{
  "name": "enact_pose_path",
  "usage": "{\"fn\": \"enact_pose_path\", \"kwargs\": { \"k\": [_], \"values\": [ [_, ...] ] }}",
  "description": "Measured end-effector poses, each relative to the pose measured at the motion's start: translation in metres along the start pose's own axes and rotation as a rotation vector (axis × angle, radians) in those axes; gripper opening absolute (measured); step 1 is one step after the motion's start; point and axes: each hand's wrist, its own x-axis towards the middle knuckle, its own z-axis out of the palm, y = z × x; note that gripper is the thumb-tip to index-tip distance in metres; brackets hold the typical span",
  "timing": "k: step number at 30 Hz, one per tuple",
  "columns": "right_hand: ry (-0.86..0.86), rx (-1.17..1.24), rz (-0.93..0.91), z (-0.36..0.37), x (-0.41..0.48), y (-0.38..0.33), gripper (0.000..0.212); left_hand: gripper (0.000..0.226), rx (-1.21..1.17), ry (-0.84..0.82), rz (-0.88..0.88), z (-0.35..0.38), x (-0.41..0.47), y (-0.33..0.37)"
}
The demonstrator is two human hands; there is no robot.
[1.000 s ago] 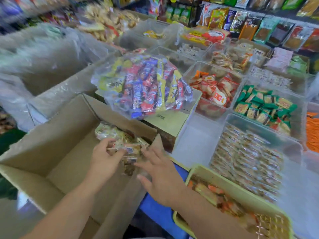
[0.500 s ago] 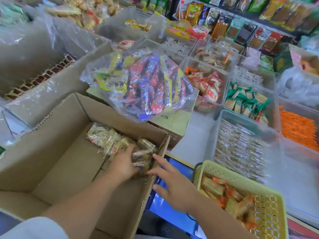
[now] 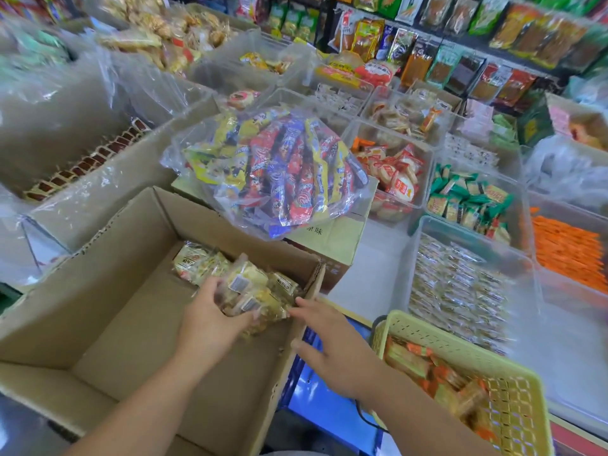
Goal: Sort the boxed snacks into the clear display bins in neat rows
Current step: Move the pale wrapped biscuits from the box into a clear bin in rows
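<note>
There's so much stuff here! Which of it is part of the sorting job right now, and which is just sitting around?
In the job: left hand gripping snack packets, cardboard box, right hand, clear bin.
Just lying about: bag of candy sticks, yellow basket, hanging packets.

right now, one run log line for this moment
stage: gathering | left hand: grips snack packs in cardboard box | right hand: open, at box wall | clear bin: holds rows of packs

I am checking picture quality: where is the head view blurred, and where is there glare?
Head view: sharp on the left hand and wrapped snack packets; far-left edge and shelf packets smeared; glare on the clear bag of snack bars.
</note>
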Motion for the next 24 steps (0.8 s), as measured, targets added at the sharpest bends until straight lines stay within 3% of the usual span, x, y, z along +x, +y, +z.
{"fn": "enact_pose_path", "kwargs": {
  "k": [2, 3, 5, 7, 10, 12, 15, 18, 20, 22, 24],
  "values": [
    [0.141, 0.213, 0.092, -0.011, -0.003, -0.016, 0.056, 0.069, -0.202, 0.115, 0.072, -0.01, -0.015, 0.02],
    [0.167, 0.44, 0.16, -0.017, -0.005, -0.024, 0.06, 0.072, -0.269, 0.143, 0.131, -0.012, -0.025, 0.033],
    [0.059, 0.952, 0.271, -0.027, -0.009, -0.034, 0.062, 0.074, -0.287, 0.135, 0.251, -0.009, -0.046, 0.06],
    [-0.058, 1.247, 0.288, -0.038, -0.013, -0.036, 0.056, 0.067, -0.18, 0.073, 0.367, -0.002, -0.064, 0.083],
    [-0.047, 1.391, 0.212, -0.049, -0.023, -0.022, 0.072, 0.067, -0.005, -0.014, 0.544, 0.013, -0.081, 0.106],
    [-0.016, 1.457, 0.18, -0.055, -0.032, -0.006, 0.072, 0.07, 0.013, -0.05, 0.596, 0.024, -0.086, 0.118],
    [0.033, 1.537, 0.182, -0.065, -0.051, 0.025, 0.07, 0.045, -0.029, -0.021, 0.647, 0.049, -0.092, 0.133],
    [0.095, 1.592, 0.165, -0.076, -0.075, 0.057, 0.046, 0.028, -0.427, -0.051, 0.403, 0.08, -0.102, 0.158],
    [0.158, 1.606, 0.224, -0.086, -0.091, 0.08, 0.049, 0.029, -0.684, -0.06, 0.145, 0.104, -0.11, 0.174],
    [0.233, 1.577, 0.253, -0.095, -0.107, 0.108, 0.054, 0.012, -0.751, 0.004, 0.008, 0.126, -0.114, 0.184],
    [0.275, 1.559, 0.224, -0.105, -0.121, 0.134, 0.055, 0.02, -0.717, 0.012, -0.062, 0.149, -0.118, 0.192]
  ]
}}
